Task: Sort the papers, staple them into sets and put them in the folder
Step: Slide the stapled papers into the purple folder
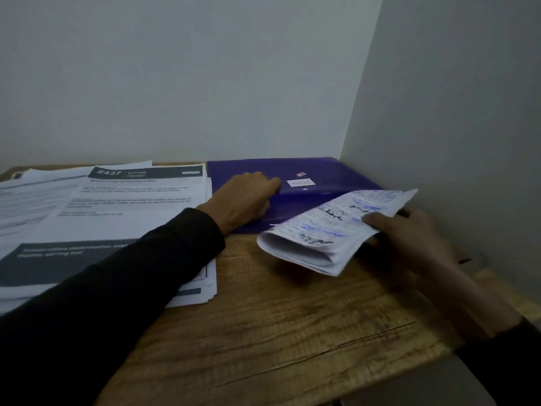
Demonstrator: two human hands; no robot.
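Grey walls met in a corner behind the wooden table [287, 317]. At the back lay the purple folder [322, 174], the left hand [248, 197] curled over its front edge. Well apart, the right hand [409, 232] pinched a folded bundle of handwritten papers [328, 230] just above the folder. Printed sheets [102, 206] were stacked at the left.

head-worn view, looking down, close over desk [292, 332]
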